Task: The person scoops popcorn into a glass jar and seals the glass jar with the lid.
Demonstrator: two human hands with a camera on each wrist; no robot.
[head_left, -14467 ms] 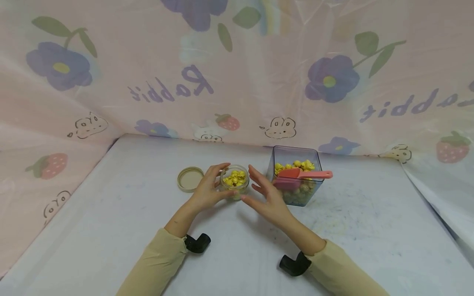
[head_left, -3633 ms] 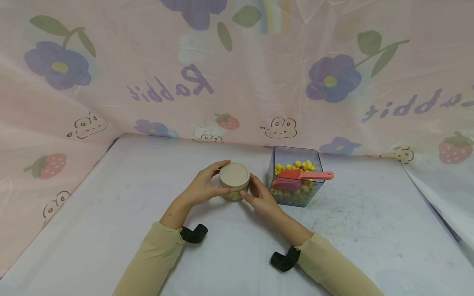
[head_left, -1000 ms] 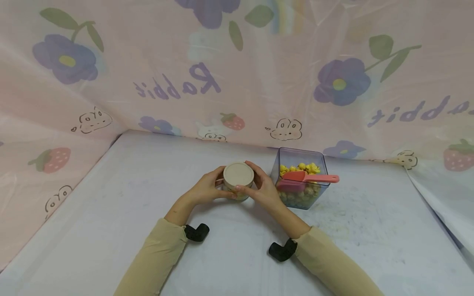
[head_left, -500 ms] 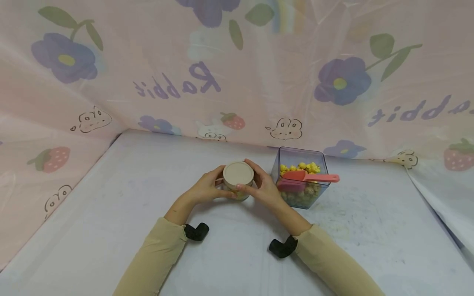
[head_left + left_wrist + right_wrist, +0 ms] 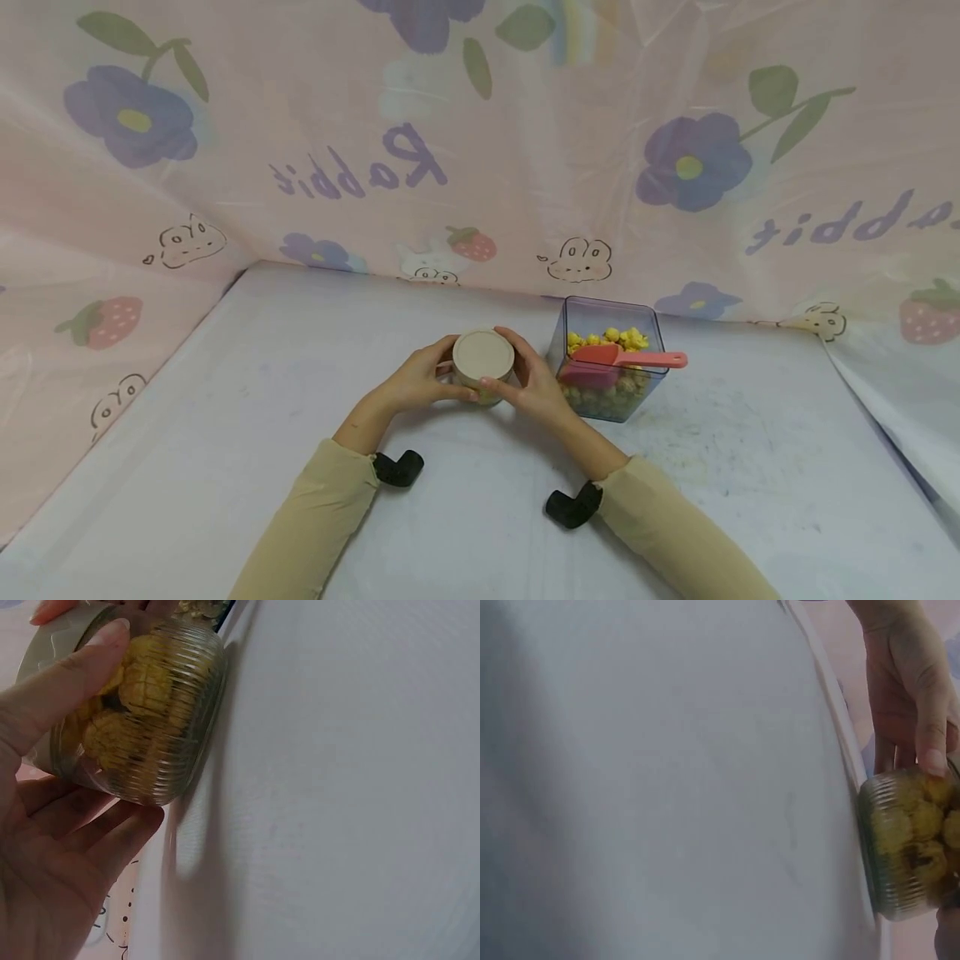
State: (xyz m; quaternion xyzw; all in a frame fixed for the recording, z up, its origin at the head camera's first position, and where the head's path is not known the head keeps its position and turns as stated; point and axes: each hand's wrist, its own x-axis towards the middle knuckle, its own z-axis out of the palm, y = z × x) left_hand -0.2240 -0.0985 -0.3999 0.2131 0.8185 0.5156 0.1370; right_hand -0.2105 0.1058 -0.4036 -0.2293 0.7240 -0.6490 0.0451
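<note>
A small ribbed glass jar (image 5: 184,712) stands upright on the white tabletop, with yellow popcorn (image 5: 146,679) visible through its side. On its mouth sits a beige round lid (image 5: 483,354). My left hand (image 5: 408,383) grips the jar from the left, its thumb at the front and fingers behind. From the right, my right hand (image 5: 542,388) holds the lid's rim between thumb and fingers. The right wrist view shows the jar's glass base against the table; much of the right hand lies outside that view.
Right of the jar stands a clear bluish square bin (image 5: 652,325) partly filled with popcorn (image 5: 613,336). A pink scoop (image 5: 651,359) lies across it, handle jutting over the right rim. A pink patterned curtain (image 5: 517,183) hangs behind the white table (image 5: 225,433).
At first the jar was uncovered, its lid lying to the left; now the lid is on the jar. My right hand moved up from the jar's side to the lid. The bin and scoop stayed put.
</note>
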